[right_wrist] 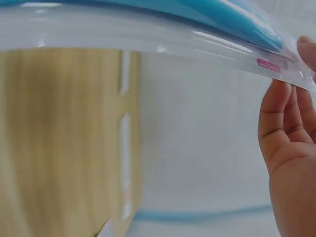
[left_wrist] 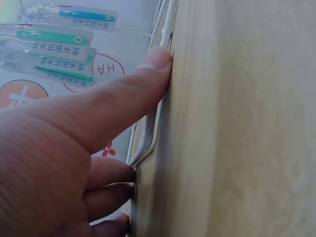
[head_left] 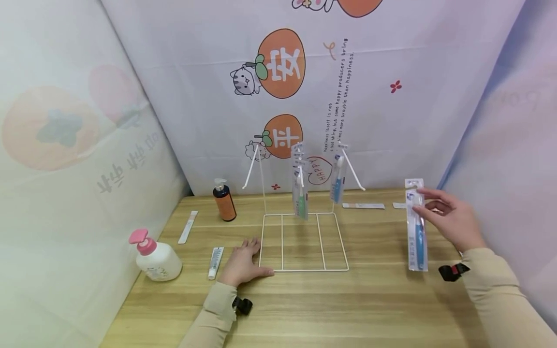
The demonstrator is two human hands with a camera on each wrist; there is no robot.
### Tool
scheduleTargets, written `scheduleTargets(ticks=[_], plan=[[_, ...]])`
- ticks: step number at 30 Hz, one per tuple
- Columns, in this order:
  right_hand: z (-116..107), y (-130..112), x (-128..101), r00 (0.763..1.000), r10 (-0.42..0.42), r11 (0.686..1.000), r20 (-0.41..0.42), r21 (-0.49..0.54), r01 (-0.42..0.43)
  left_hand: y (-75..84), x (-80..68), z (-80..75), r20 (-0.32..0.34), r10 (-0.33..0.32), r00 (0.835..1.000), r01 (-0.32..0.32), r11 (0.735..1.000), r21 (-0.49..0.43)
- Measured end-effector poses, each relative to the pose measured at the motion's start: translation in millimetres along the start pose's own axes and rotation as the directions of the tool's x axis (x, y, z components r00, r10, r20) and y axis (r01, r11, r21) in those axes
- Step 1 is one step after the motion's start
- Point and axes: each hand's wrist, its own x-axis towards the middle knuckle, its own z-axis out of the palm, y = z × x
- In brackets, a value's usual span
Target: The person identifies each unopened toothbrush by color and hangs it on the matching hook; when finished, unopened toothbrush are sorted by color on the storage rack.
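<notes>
My right hand (head_left: 454, 220) pinches the upper part of a packaged blue toothbrush (head_left: 419, 244), which hangs upright over the table's right side; in the right wrist view its clear pack (right_wrist: 197, 42) crosses the top. My left hand (head_left: 241, 263) rests at the front left corner of a white wire rack (head_left: 304, 270). In the left wrist view, the thumb (left_wrist: 123, 98) lies along the base wire and the other fingers touch the table beside it. Packaged green toothbrushes (head_left: 301, 200) hang on the rack's middle hook, and a packaged blue one (head_left: 338, 181) on the right hook.
The left hook (head_left: 250, 171) holds nothing. Left of the rack stand a dark pump bottle (head_left: 225, 203) and a white bottle with pink pump (head_left: 158, 261). A toothpaste tube (head_left: 215, 263) and a flat sachet (head_left: 188, 227) lie there. Another sachet (head_left: 363, 206) lies by the printed back cloth.
</notes>
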Motion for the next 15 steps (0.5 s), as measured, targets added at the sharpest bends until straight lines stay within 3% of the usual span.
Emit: scheduleTargets(ticks=[4,7,15], plan=[[15.5,-37.5,3.0,0.994,-0.1,0.987,-0.043,0.119,0.105,0.9,0.1,-1.1,-0.004,0.002,1.0,-0.002,1.0,0.0],[25.8,-64.7,1.9,0.98,-0.194,0.955,-0.056,0.217,0.201,1.6,0.1,-1.7,-0.006,0.003,1.0,-0.003,1.0,0.002],[48.7,-108.1,-9.5,0.935,-0.35,0.794,-0.057,0.511,0.328,3.8,-0.9,-3.3,0.006,0.004,1.0,-0.004,1.0,-0.015]])
